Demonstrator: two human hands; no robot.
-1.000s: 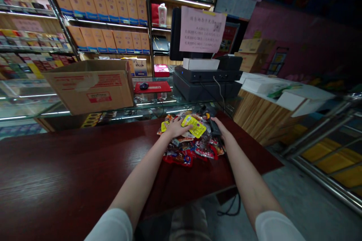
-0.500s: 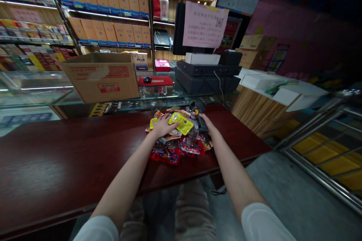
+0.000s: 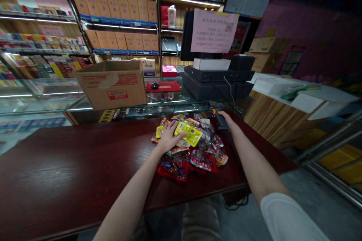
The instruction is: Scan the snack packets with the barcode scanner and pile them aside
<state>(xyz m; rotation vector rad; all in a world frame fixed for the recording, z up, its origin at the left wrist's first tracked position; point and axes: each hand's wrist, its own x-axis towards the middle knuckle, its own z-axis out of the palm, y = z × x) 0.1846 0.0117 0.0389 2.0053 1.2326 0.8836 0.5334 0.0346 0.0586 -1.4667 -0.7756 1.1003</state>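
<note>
A pile of shiny snack packets (image 3: pixel 203 158) lies on the dark red table, mostly clear and red plastic with brown contents. On top sits a yellow snack packet (image 3: pixel 190 134). My left hand (image 3: pixel 169 138) rests flat with fingers spread on the pile's left side, its thumb against the yellow packet. At the far right edge of the pile, my right hand (image 3: pixel 228 121) is wrapped round a black barcode scanner (image 3: pixel 222 122) with an orange-yellow trigger. The scanner's head points away from me, toward the back of the table; its far end is dim.
An open cardboard box (image 3: pixel 113 86) stands on the glass counter (image 3: pixel 158 101) behind the table (image 3: pixel 85 158). To its right are a mouse (image 3: pixel 154 85) on a red mat, a black cash drawer (image 3: pixel 217 86) and a monitor with a pink paper sign (image 3: pixel 213 30).
My right hand has moved right with the scanner, away from the packets. My left hand stays on the pile. The whole view has shifted slightly.
</note>
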